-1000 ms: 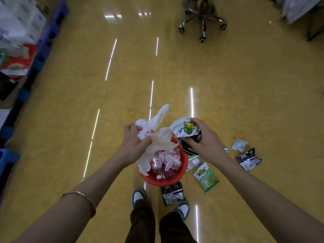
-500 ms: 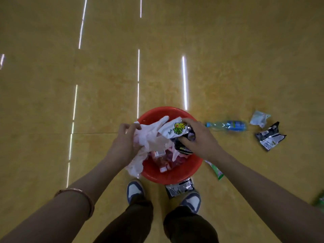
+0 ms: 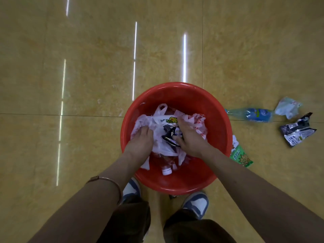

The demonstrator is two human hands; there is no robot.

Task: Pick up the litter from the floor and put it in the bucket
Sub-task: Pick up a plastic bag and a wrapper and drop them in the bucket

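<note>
A red bucket (image 3: 175,92) stands on the floor right in front of my feet. Both my hands are inside it. My left hand (image 3: 140,142) presses on a white plastic bag (image 3: 157,127) lying on the heap of litter. My right hand (image 3: 189,139) grips black and white snack wrappers (image 3: 169,135) on top of the same heap. A white bottle cap (image 3: 166,171) shows at the bucket's bottom. On the floor to the right lie a blue plastic bottle (image 3: 254,115), a crumpled white wrapper (image 3: 287,106), a black wrapper (image 3: 298,131) and a green packet (image 3: 241,155).
The floor (image 3: 87,85) is glossy yellow tile with light streaks. My two blue and white shoes (image 3: 196,203) stand just behind the bucket. A dark scrap (image 3: 172,196) peeks out under the bucket's near edge.
The view tilted down and closer to the bucket. Both hands went from above the rim down into the bucket, carrying the bag and wrappers onto the heap.
</note>
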